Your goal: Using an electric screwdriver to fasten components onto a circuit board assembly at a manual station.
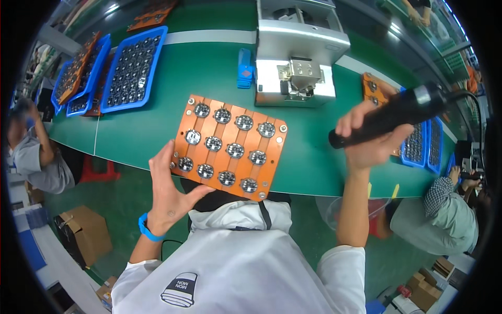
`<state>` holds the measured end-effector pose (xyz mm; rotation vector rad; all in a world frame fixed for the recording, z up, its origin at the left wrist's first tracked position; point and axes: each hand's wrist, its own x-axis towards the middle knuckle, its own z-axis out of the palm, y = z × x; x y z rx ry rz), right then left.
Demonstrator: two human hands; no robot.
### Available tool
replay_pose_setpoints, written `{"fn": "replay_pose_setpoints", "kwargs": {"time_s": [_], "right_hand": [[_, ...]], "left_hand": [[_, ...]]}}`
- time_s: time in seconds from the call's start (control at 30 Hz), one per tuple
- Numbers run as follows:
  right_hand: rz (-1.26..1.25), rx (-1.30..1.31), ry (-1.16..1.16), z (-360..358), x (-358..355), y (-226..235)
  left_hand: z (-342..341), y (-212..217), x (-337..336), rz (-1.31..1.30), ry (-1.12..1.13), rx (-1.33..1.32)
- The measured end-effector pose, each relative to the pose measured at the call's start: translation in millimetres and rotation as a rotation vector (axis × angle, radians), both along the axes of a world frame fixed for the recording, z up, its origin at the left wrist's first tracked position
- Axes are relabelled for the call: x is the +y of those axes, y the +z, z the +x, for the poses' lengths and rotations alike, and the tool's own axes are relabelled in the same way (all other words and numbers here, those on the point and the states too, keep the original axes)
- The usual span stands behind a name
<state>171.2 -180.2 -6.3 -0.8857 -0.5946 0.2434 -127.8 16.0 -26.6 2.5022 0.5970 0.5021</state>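
Observation:
My left hand (170,196) grips an orange fixture plate (226,159) by its lower left corner, the thumb along the near edge and the fingers at the left side. Rows of small round circuit boards (234,150) sit in the plate, which is turned at a slant over the near edge of the green bench. A black electric screwdriver (389,116) is wrapped in my right hand (368,138), to the right of the plate. It lies almost level, its narrower end pointing left, with a cable leaving the thicker end. A blue band circles my left wrist.
A silver machine (295,57) stands beyond the plate, with a small blue device (244,69) beside it. Blue trays (133,68) of small dark parts are at the far left; more trays (414,146) and an orange plate (374,88) lie right. People sit at both sides.

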Motion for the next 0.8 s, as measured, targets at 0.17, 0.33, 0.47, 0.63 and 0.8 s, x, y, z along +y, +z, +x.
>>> {"fn": "replay_pose_setpoints", "kwargs": {"time_s": [0.17, 0.33, 0.47, 0.63, 0.8], "right_hand": [[0.032, 0.000, -0.021, 0.0, 1.4, -3.2], [0.274, -0.086, 0.083, 23.8, 8.9, 34.8], [0.500, -0.007, 0.172, 59.6, 30.1, 78.5], [0.412, 0.049, -0.285, 98.1, 93.4, 102.2], [0.338, -0.071, -0.479, 114.1, 87.6, 94.7]], "left_hand": [[14.1, -10.7, -35.0, 0.047, 0.101, -0.104], [34.3, -14.6, -59.5, 0.095, 0.090, -0.150], [38.7, -22.8, -68.5, 0.062, 0.031, -0.213], [43.0, -22.3, -74.4, 0.086, 0.033, -0.227], [40.9, -15.9, -71.3, 0.060, 0.004, -0.180]]}}
